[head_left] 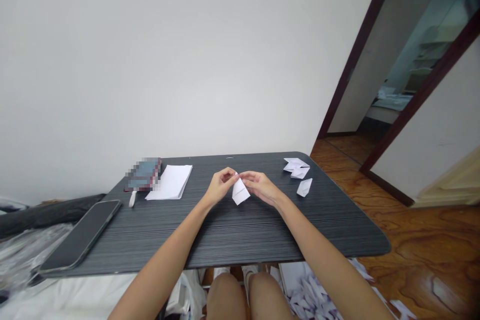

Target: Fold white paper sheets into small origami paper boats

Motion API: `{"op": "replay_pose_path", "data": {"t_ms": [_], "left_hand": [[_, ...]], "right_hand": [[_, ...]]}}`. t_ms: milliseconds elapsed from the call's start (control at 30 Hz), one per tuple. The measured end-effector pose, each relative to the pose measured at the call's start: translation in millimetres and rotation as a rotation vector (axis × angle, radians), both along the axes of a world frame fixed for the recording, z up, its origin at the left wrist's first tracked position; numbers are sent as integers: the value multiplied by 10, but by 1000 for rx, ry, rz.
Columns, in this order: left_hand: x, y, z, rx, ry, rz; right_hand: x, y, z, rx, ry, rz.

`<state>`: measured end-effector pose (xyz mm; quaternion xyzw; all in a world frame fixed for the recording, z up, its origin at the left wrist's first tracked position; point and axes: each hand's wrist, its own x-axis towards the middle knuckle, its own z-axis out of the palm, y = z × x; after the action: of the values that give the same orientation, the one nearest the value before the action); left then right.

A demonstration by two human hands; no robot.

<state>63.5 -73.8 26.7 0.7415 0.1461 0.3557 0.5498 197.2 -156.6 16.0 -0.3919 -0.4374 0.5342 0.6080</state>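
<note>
A small folded piece of white paper [240, 192] hangs between both hands above the middle of the dark table [232, 230]. My left hand [221, 183] pinches its upper left edge with closed fingertips. My right hand [260, 186] pinches the upper right edge, fingers curled. Both forearms reach in from the near side of the table.
A stack of white sheets [170, 182] lies at the back left beside a blurred box [143, 174] and a white pen [132, 198]. A phone [82, 235] rests at the left edge. Finished paper folds [298, 168] sit at the back right. Paper scraps [318, 295] litter the floor.
</note>
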Motion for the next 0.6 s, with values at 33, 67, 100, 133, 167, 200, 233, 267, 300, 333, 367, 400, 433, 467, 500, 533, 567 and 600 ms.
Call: {"op": "replay_pose_path", "data": {"t_ms": [33, 67, 100, 133, 167, 200, 233, 267, 300, 333, 367, 400, 433, 467, 500, 533, 567, 600], "left_hand": [[3, 10, -11, 1, 16, -6], [5, 23, -23, 1, 40, -15], [6, 37, -36, 2, 73, -25], [7, 53, -52, 9, 112, -33], [6, 69, -70, 26, 154, -34], [5, 84, -91, 57, 196, -24], [3, 97, -112, 107, 239, -4], [0, 106, -134, 175, 283, 20], [-3, 110, -155, 260, 326, 40], [-7, 108, -173, 356, 365, 55], [-11, 102, -186, 456, 394, 62], [-17, 93, -192, 555, 412, 62], [-24, 81, -191, 645, 420, 53], [-32, 70, -183, 724, 421, 33], [-42, 60, -168, 788, 423, -1], [-54, 53, -149, 837, 429, -48], [-65, 49, -129, 873, 443, -102], [-77, 49, -109, 902, 462, -148]], "right_hand": [[12, 8, -10, -10, -18, -8], [26, 18, -21, -19, -44, -17], [40, 28, -34, -27, -81, -28], [54, 40, -48, -35, -130, -41], [68, 52, -65, -39, -192, -60], [79, 66, -83, -42, -267, -82], [88, 79, -105, -43, -354, -110], [93, 92, -129, -41, -451, -144], [95, 104, -155, -37, -557, -182], [95, 113, -181, -27, -664, -219], [93, 119, -207, -10, -766, -249], [90, 123, -229, 13, -853, -274], [88, 124, -247, 38, -923, -294], [87, 124, -260, 61, -979, -305], [88, 123, -267, 79, -1025, -313], [89, 122, -270, 90, -1064, -319], [91, 121, -268, 91, -1102, -327], [94, 120, -263, 85, -1137, -332]]}}
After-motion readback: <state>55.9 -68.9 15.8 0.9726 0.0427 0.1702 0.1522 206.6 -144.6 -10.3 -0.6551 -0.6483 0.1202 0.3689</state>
